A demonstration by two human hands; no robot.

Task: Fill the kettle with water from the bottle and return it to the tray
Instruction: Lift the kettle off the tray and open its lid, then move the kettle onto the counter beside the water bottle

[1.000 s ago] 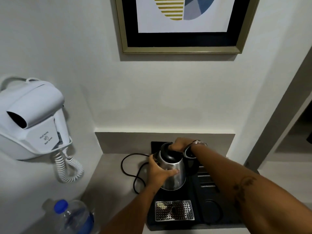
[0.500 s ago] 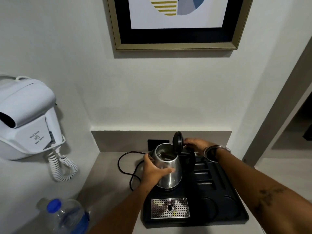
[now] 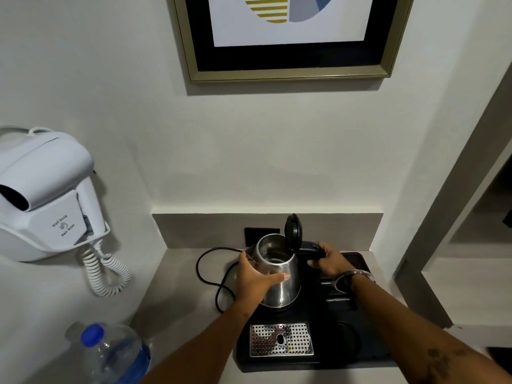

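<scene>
The kettle [image 3: 277, 275] lid [image 3: 293, 231] has just swung up and stands open, so the kettle, on the tray [image 3: 368, 353], is ready for water. The left hand [image 3: 256, 282] is wrapped around its body, the right hand [image 3: 331, 259] closed on the handle; the capped bottle [image 3: 110, 356] waits well left of the tray.

The kettle [image 3: 278, 273] mouth is open from above, its raised lid [image 3: 293, 231] blocking the back-right. Bare counter [image 3: 177, 289] lies left, crossed by the cord [image 3: 206, 273], reaching the bottle [image 3: 116, 356].
</scene>
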